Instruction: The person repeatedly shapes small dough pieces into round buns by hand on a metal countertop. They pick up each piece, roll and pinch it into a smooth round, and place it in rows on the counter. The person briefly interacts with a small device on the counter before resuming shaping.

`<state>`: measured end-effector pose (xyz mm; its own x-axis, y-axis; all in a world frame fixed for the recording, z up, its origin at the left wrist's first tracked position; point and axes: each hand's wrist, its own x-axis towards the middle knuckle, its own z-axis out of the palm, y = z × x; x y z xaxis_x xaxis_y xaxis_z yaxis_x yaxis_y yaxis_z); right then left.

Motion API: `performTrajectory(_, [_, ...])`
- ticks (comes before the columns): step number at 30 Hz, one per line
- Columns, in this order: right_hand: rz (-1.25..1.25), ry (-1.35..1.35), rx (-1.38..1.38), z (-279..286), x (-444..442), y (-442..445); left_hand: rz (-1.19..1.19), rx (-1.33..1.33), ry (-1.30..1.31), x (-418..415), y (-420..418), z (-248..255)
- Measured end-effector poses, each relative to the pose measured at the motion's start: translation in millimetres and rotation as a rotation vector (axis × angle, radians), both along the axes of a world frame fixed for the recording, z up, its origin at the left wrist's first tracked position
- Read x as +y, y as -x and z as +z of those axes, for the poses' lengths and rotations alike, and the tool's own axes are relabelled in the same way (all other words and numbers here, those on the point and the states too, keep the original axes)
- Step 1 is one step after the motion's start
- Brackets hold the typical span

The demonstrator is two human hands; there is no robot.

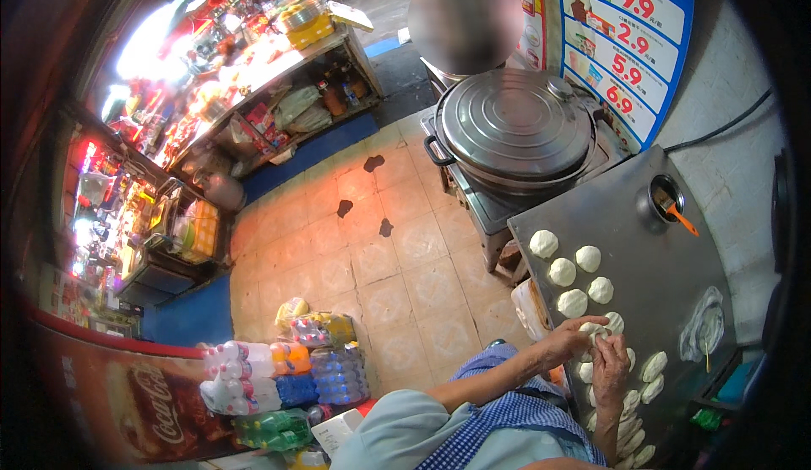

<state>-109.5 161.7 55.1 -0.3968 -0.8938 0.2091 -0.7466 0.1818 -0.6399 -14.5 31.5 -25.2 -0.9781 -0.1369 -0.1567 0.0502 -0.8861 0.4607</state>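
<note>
Over the grey metal worktop (pixel 624 242), my left hand (pixel 573 340) and my right hand (pixel 609 362) come together with a piece of white dough (pixel 594 329) between their fingers. Just beyond them lies a round dough ball (pixel 613 323). Several more balls, among them one dough ball (pixel 573 303), stand in two loose rows towards the worktop's far end. Elongated dough pieces (pixel 654 367) lie right of my right hand, and more are bunched near my right wrist. My fingers partly hide the held dough.
A large lidded metal pan (pixel 516 125) stands on a stove past the worktop. A metal bowl (pixel 665 197) holds an orange-handled brush (pixel 681 218). A clear plastic bag or film (pixel 702 324) with a small spoon lies at right. Packed drink bottles (pixel 339 375) stand on the floor at left.
</note>
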Motion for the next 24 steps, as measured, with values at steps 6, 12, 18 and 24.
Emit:
performTrajectory(6, [-0.018,0.021,-0.194,0,-7,7,0.044,-0.042,0.109,2,-7,4])
performTrajectory(12, [-0.006,-0.036,-0.070,11,-12,-7,0.115,-0.096,0.054,7,-2,-1])
performTrajectory(18, [-0.182,0.035,-0.293,-19,-15,2,0.116,-0.103,-0.076,10,0,17])
performTrajectory(24, [-0.155,0.180,-0.499,-21,-9,13,0.187,-0.185,0.284,8,-7,21])
